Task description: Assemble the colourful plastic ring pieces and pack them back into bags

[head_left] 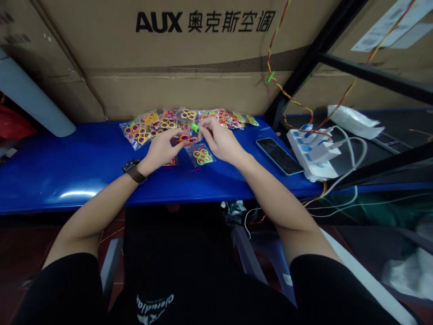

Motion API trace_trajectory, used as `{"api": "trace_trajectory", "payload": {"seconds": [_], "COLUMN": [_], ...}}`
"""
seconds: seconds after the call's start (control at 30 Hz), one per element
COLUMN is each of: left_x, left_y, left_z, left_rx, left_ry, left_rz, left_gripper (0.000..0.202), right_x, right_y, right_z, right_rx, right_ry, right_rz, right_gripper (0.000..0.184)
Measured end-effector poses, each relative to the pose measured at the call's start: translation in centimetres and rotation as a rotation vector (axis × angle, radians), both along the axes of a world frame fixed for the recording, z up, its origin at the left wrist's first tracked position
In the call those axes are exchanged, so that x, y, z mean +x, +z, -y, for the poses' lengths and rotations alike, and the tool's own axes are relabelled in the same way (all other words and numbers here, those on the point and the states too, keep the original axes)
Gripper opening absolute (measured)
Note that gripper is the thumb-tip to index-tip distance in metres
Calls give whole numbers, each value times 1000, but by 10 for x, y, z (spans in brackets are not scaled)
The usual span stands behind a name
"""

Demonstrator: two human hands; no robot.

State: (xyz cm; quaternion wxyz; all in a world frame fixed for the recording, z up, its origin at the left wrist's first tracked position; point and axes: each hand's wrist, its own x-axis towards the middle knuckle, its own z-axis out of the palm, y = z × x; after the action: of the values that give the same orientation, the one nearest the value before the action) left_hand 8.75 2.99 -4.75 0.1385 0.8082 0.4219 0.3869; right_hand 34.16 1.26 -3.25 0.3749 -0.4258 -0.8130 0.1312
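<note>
My left hand (164, 146) is closed, thumb and forefinger pinching an orange plastic piece with ring shapes (188, 139). Just above it, my right hand (219, 139) pinches a small bright green piece (195, 127); its exact kind is too small to tell. The two hands are close together but apart. Several clear bags of colourful ring-shaped plastic pieces (141, 134) are heaped behind and beside my hands. Nearer to me, between my wrists, lies a clear bag with green and red rings (202, 156). Another small bag is partly hidden under my left hand.
The blue tabletop (84, 167) ends at a front edge near my lap. On the right lie a phone (279, 156) and a white power strip (314, 155) with plugs and cables. A large cardboard box (203, 54) stands behind, a black metal frame (301, 63) at right.
</note>
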Motion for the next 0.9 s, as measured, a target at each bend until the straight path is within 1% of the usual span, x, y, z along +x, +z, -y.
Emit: {"api": "trace_trajectory", "payload": {"seconds": [0.13, 0.27, 0.4, 0.5, 0.6, 0.67, 0.73, 0.8, 0.9], "left_x": [0, 0, 0, 2, 4, 5, 6, 7, 10], "left_y": [1, -2, -7, -8, -5, -2, 1, 2, 0], "left_z": [0, -1, -2, -1, 2, 5, 8, 9, 7], "left_rx": [17, -9, -18, -19, -40, -64, -83, -121, -231], "left_ry": [-8, -15, -56, -76, -86, -77, -71, -92, -173], "left_rz": [13, 11, 36, 57, 71, 55, 57, 108, 251], "left_gripper": [28, 29, 36, 33, 31, 31, 32, 33, 37], "right_x": [4, 5, 4, 4, 6, 8, 9, 9, 10], "right_y": [4, 7, 6, 5, 5, 4, 3, 2, 1], "right_z": [2, 5, 5, 3, 1, -2, -4, -6, -7], "right_rx": [5, -15, -36, -41, 39, 109, 162, 204, 243], "right_ry": [-11, 14, 47, 19, -18, -30, -43, -62, -97], "right_rz": [46, 94, -14, -45, -2, 2, -41, -115, -226], "right_gripper": [29, 27, 29, 25, 24, 28, 35, 41, 50]}}
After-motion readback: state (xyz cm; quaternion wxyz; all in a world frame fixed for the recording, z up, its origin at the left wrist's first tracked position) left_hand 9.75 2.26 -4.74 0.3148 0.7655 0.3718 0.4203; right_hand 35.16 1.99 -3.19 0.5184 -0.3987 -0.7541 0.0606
